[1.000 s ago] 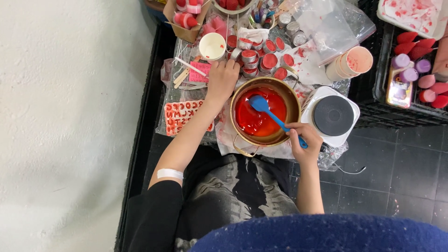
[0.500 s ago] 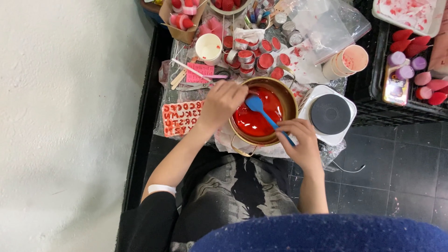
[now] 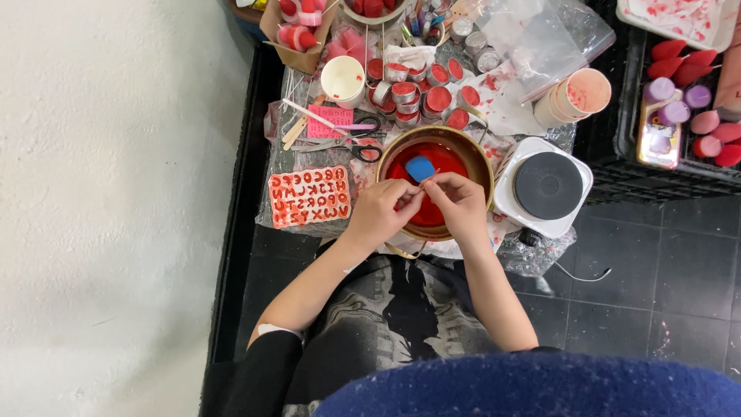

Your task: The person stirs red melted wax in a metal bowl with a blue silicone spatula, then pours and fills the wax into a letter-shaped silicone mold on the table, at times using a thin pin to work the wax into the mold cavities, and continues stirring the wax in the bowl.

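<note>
A blue spatula (image 3: 421, 167) is held over a metal pot of red liquid (image 3: 471, 150), pinched between the fingertips of the left hand (image 3: 380, 212) and the right hand (image 3: 461, 202), both closed on its handle. The pot is set on a plastic-covered black surface (image 3: 532, 255) beside a white hotplate (image 3: 546, 186), a red letter mould (image 3: 309, 196) and scissors (image 3: 351, 144). A dark tiled floor (image 3: 656, 293) and a white wall (image 3: 108, 193) are seen around it.
</note>
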